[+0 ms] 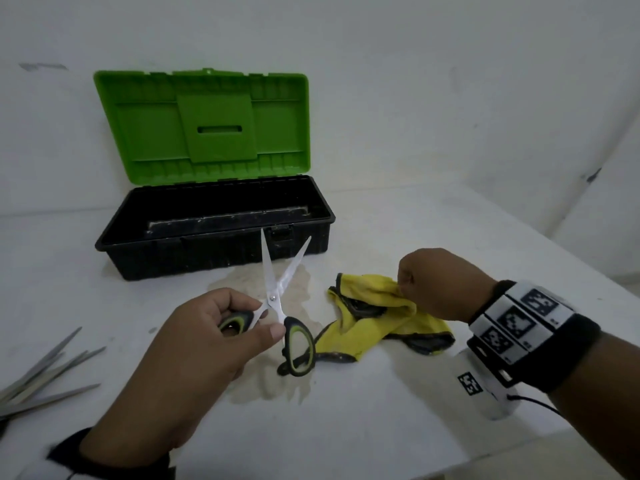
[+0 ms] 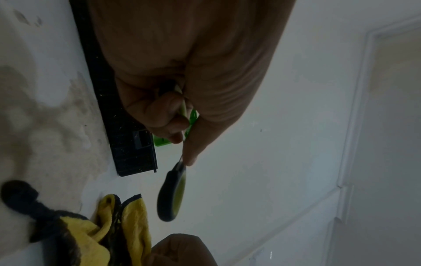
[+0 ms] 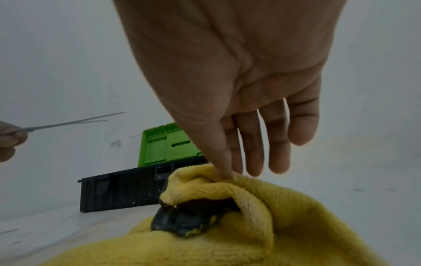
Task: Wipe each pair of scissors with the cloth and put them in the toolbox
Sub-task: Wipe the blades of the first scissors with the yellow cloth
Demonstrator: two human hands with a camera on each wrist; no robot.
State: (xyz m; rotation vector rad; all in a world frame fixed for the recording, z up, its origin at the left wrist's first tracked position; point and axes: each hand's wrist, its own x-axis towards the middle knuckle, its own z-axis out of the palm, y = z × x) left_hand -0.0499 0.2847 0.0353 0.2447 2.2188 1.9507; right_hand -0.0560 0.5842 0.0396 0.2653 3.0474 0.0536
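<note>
My left hand (image 1: 265,317) grips a pair of scissors (image 1: 273,296) by one black-and-green handle, thumb against the other handle (image 2: 172,194). The silver blades (image 3: 73,122) are spread apart and point toward the toolbox. A crumpled yellow cloth (image 1: 374,306) with dark edging lies on the white table to the right. My right hand (image 3: 225,173) pinches a fold of the cloth (image 3: 227,216) between thumb and forefinger, with the other fingers straight. The black toolbox (image 1: 214,252) stands behind with its green lid (image 1: 207,126) raised; I see no scissors inside.
Several more silver scissor blades (image 1: 45,375) lie at the table's left edge. A brownish stain (image 1: 273,389) marks the tabletop under the held scissors. White walls stand close behind the toolbox and to the right. The table's right edge runs diagonally past my right wrist.
</note>
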